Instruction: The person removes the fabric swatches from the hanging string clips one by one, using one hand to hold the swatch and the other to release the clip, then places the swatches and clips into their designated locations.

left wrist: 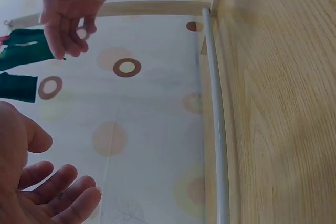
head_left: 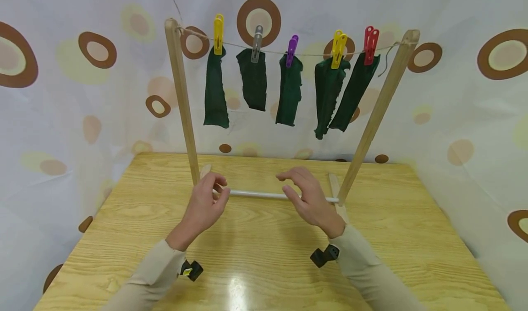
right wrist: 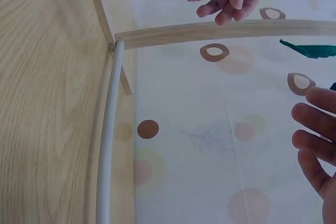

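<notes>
My left hand (head_left: 207,200) hovers in front of the rack's left post with loosely bent fingers and nothing in it. Across from it, my right hand (head_left: 308,197) is raised near the right post, its fingers relaxed and holding nothing. Above and behind both hands, dark green cloth strips hang from a string (head_left: 272,52). A yellow clothespin (head_left: 218,34), a grey clothespin (head_left: 257,44), a purple clothespin (head_left: 292,51), a second yellow clothespin (head_left: 338,49) and a red clothespin (head_left: 371,45) grip them. One strip (head_left: 215,91) hangs at the left end, another (head_left: 355,93) slants at the right.
Wooden posts, left (head_left: 181,100) and right (head_left: 377,114), hold up the string. A white rod (head_left: 260,194) joins their feet low over the wooden table (head_left: 264,247). Behind stands a patterned curtain (head_left: 103,118) with brown rings. Loose string ends dangle at both posts.
</notes>
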{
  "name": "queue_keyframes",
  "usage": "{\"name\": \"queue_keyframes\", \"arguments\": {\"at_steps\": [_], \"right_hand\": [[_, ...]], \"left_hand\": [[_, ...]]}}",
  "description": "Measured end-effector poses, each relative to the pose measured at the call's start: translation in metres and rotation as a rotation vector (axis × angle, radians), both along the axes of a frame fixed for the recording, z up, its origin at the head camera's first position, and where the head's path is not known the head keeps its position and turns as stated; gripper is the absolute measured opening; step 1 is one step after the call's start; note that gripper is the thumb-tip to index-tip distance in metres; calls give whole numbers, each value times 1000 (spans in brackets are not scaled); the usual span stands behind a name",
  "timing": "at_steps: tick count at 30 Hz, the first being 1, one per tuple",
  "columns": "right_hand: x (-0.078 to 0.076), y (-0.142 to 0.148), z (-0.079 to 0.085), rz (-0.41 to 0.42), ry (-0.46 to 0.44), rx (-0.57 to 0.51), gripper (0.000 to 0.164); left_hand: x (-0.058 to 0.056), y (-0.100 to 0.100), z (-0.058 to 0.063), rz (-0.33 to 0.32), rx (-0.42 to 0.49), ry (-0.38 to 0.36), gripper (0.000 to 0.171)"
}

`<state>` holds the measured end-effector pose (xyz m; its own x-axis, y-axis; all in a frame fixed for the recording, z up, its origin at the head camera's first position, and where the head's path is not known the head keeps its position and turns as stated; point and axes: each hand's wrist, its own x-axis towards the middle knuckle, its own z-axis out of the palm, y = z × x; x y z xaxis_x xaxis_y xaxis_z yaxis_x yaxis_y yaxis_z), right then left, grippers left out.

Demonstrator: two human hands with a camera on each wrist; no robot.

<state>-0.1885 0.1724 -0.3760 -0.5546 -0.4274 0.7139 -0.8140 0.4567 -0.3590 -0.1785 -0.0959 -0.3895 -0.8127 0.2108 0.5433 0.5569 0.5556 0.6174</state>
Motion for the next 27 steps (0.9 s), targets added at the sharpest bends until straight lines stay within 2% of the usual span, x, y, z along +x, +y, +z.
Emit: {"name": "queue_keyframes", "arguments": {"at_steps": [12,21,27], "right_hand": [[-2,-22,14,27,34,5,44],[-5,-36,27,33,73,-13,47],[-6,-43,29,35,86,-25,47]], "left_hand": [[3,7,1,-9,10,-3,14],[2,6,0,-9,57,-24,14],[3,10,3,9,119,-65,14]]}}
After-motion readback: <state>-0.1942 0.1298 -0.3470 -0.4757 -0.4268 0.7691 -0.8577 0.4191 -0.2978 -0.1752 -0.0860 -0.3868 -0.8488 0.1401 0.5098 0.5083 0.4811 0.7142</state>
